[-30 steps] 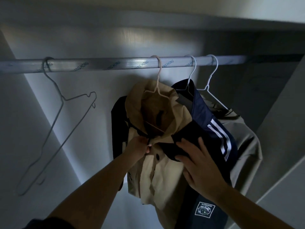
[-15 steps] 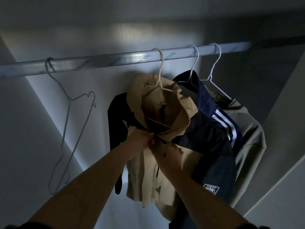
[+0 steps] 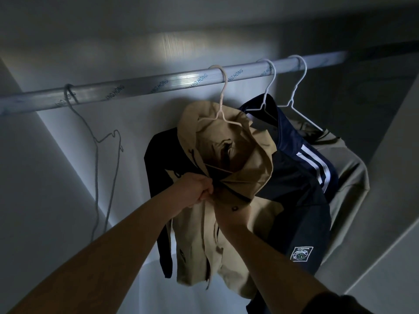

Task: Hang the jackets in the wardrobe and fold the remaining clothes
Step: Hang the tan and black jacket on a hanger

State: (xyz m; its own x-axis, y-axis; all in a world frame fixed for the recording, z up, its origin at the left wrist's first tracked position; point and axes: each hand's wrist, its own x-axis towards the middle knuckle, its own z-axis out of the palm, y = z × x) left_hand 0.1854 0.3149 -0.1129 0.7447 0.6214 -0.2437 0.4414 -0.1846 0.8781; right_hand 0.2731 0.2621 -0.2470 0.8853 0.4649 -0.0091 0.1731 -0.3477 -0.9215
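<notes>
Rail (image 3: 145,88): pale tube with blue lettering, running across the wardrobe top and rising to the right.
Tan jacket (image 3: 244,155): hung on a pale hanger (image 3: 223,96) at mid-rail. The collar gapes toward the camera and the front panels hang below.
Left hand (image 3: 195,189): fingers curled tight, gripping the tan jacket's front edge just under the collar.
Right hand (image 3: 226,206): touching the left hand at the same spot on the tan jacket. Its fingers are hidden under the collar flap, so the grip cannot be told.
Navy jacket (image 3: 301,189): hung just right of the tan jacket and touching it. It has white stripes on the shoulder and a square badge low on the sleeve.
Grey jacket (image 3: 349,168): last on the right, partly behind the navy jacket.
Black cloth (image 3: 154,177): hangs behind the tan jacket's left side. Which garment it belongs to cannot be told.
Bare hanger (image 3: 99,155): grey wire, alone at the rail's left, well apart from the jackets.
</notes>
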